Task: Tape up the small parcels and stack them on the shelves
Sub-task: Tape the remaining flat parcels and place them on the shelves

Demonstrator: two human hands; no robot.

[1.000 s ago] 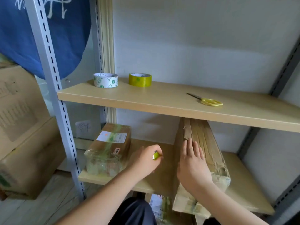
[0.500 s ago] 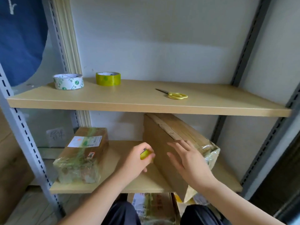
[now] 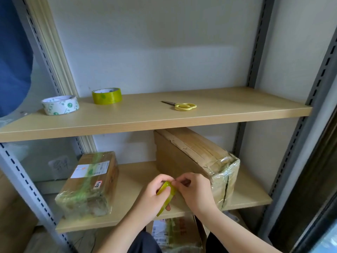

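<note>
My left hand (image 3: 152, 195) grips a yellow-green tape roll (image 3: 166, 194) in front of the lower shelf (image 3: 251, 201). My right hand (image 3: 196, 191) pinches the roll's upper edge with fingertips, right beside the left hand. Just behind them a large cardboard parcel (image 3: 193, 157) stands on the lower shelf, its near end wrapped in clear tape. A smaller taped parcel (image 3: 89, 183) with a white label lies at the shelf's left.
On the upper shelf (image 3: 149, 121) lie a white printed tape roll (image 3: 60, 105), a yellow tape roll (image 3: 107, 95) and yellow-handled scissors (image 3: 182, 105). Another labelled box (image 3: 175, 234) sits below, near my lap. Grey slotted uprights (image 3: 23, 179) frame the shelving.
My right hand left the large parcel's side and came to the tape roll in my left hand, pinching its edge. The view shifted right and closer.
</note>
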